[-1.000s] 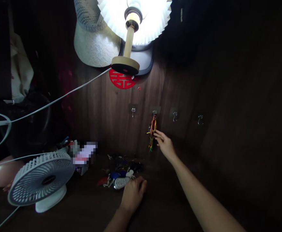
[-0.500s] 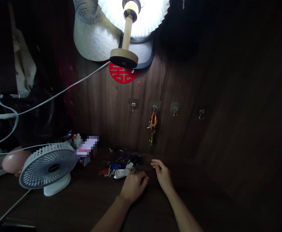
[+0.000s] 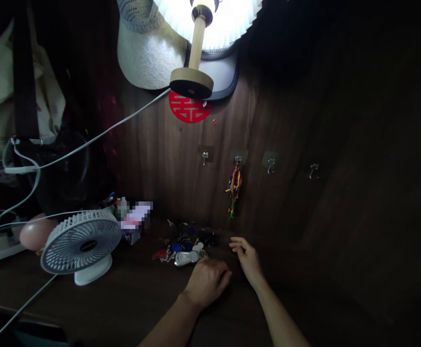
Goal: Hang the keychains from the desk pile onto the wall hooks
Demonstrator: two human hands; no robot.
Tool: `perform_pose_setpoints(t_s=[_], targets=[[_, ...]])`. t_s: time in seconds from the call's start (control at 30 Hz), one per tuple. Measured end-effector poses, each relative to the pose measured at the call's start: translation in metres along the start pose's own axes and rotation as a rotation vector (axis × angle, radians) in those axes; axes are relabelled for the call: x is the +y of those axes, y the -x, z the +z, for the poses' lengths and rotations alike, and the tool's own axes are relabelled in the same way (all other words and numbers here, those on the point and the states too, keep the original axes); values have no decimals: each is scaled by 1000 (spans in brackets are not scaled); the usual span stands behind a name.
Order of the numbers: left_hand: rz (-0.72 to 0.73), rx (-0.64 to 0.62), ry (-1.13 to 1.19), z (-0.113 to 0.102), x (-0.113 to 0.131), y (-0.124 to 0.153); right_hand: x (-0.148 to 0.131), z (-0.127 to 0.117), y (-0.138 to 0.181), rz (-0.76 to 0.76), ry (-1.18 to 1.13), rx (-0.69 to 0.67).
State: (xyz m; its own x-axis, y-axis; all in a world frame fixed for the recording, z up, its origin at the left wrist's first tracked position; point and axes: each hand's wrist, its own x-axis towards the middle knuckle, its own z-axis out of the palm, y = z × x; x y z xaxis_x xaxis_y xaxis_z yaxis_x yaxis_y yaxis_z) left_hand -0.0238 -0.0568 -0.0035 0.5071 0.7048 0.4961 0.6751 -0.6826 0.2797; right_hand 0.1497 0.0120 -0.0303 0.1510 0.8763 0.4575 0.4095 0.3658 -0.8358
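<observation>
While a hook (image 3: 238, 159) above the keys (image 3: 185, 245) holds a cord charm (image 3: 234, 189) up, the left hand (image 3: 206, 283) rests curled beside them, the right hand (image 3: 248, 262) half-open, neither pinching anything.

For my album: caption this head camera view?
Left hand beside a pile of keys on a dark desk, right hand open nearby, under a wall hook hung with colourful cords.

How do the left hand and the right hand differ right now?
The left hand is curled with its knuckles up, while the right hand is half open with its fingers loosely apart. The left hand sits right beside the silver key fob at the front of the pile of keys, while the right hand is farther from the pile. Both hands are bare, and neither visibly holds anything.
</observation>
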Motion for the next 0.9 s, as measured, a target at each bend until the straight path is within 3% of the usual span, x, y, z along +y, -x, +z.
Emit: perform_pose_setpoints(t_s=[0.4, 0.6, 0.73, 0.9], targets=[[-132, 112, -52, -8, -1, -1, -1, 2, -1, 12, -64, 14], [-313, 139, -229, 8, -7, 0, -2, 1, 0, 29, -72, 24], [-391, 87, -304, 15, -11, 2, -2, 1, 1, 35, -54, 24], [-330, 12, -306, 8, -14, 2, -3, 1, 4, 27, -42, 5]])
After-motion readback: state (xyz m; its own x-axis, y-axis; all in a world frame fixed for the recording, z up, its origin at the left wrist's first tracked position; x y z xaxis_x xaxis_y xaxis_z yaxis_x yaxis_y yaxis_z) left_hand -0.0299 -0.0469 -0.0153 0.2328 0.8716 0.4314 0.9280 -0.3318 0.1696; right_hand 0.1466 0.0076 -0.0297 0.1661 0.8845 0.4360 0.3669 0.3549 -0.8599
